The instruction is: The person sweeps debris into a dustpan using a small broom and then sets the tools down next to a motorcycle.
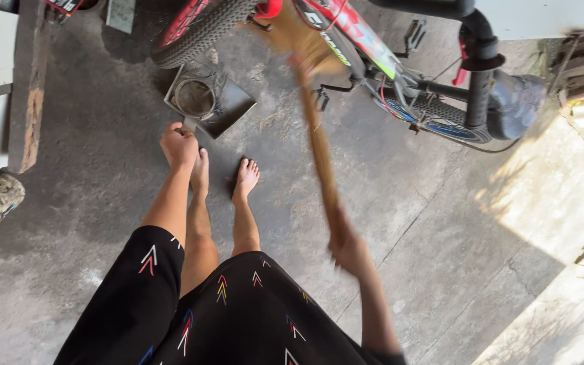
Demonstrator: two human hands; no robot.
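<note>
The left hand (179,145) is closed around the handle of a metal dustpan (209,100). The dustpan sits on the concrete floor (89,203) in the upper middle of the frame, just in front of the person's bare feet (224,177). There is a round tin shape inside the dustpan.

The right hand (348,249) is closed around the stick of a broom (319,135). The hand is a bit right of the middle. The broom is blurry. Its stick goes up from the hand, and its brown brush end is at the top, near the dustpan and in front of a bike (373,54).

The bike is red and lies across the top of the frame. A patch of sun is on the floor at the right. The person wears black clothes with small coloured arrows.
</note>
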